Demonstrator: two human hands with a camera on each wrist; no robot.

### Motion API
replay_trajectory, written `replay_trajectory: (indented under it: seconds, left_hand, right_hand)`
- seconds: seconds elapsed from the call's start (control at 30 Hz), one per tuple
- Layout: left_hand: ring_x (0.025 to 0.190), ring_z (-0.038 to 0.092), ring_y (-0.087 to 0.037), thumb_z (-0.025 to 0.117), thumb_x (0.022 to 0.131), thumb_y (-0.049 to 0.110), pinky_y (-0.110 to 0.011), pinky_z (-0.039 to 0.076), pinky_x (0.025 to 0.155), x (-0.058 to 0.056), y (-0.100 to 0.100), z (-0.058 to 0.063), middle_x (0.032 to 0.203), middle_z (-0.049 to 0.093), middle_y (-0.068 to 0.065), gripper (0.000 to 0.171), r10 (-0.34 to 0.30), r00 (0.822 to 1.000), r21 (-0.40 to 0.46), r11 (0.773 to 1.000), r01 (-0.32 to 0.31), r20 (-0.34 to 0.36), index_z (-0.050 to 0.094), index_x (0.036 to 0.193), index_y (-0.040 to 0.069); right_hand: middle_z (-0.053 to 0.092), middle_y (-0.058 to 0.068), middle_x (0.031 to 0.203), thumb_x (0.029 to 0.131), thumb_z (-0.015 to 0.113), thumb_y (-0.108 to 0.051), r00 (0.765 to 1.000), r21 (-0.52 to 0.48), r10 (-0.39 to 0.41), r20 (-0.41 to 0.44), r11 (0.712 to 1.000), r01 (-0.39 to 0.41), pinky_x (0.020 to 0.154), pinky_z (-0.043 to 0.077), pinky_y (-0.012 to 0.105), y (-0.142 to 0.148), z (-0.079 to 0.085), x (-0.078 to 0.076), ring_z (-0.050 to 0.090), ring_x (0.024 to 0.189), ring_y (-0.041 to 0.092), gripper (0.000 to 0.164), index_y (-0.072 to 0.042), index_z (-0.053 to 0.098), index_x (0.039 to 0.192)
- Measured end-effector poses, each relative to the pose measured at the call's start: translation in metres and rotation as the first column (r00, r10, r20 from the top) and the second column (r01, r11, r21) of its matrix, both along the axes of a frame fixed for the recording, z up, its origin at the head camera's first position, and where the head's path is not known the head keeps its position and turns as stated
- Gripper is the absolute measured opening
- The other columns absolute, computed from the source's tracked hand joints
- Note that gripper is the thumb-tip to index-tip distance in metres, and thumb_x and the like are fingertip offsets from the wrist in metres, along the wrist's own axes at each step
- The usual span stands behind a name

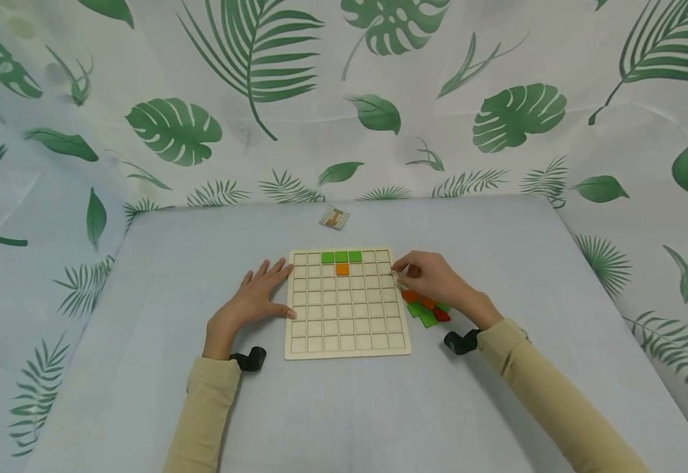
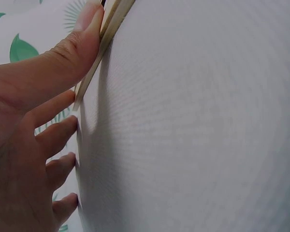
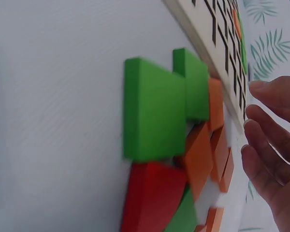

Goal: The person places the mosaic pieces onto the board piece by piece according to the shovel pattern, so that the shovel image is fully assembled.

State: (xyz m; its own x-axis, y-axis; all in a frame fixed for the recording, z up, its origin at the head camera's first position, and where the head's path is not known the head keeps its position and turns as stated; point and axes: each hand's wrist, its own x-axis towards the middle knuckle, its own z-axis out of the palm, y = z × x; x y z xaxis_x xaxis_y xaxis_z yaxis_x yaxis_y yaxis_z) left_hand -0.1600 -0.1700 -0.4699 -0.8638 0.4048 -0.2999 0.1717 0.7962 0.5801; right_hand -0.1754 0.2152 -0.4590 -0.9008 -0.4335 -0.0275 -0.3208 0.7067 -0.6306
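L hand (image 1: 251, 299) is spread out, fingertips + thumb touching left edge of grid board (image 1: 338, 311), w/ 3 green tiles (image 1: 341, 257) in far row & orange tile (image 1: 342, 269) just nearer than mid one. R hand (image 1: 436, 276), fingers loosely bent & prob. empty (tips hard to see), is by board's right edge, nr mixed tile pile (image 1: 428, 318) right of board.

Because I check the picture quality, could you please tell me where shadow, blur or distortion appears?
Head view: soft light, the grid board fairly clear, details on the small patterned card unclear; left wrist: soft shadow and faint ripples on the white cloth; right wrist: the nearest green tile slightly blurred.
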Motion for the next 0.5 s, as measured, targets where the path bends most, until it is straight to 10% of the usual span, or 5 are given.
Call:
replay_trajectory:
  seconds: [0.5]
  left_hand:
    - [0.16, 0.0, -0.042, 0.085, 0.083, 0.035, -0.063, -0.003, 0.127, 0.001, 0.001, 0.002, 0.173, 0.013, -0.016, 0.104, 0.0, 1.0, 0.007, 1.0, 0.0, 0.001, 0.025, 0.164, 0.01]
  right_hand:
    - [0.075, 0.011, 0.107, 0.091, 0.077, -0.008, 0.998, 0.047, -0.026, -0.057, 0.998, 0.029, 0.078, 0.057, 0.034, 0.027, -0.006, 0.011, 0.065, 0.088, 0.021, 0.023, 0.0, 0.075, 0.113]
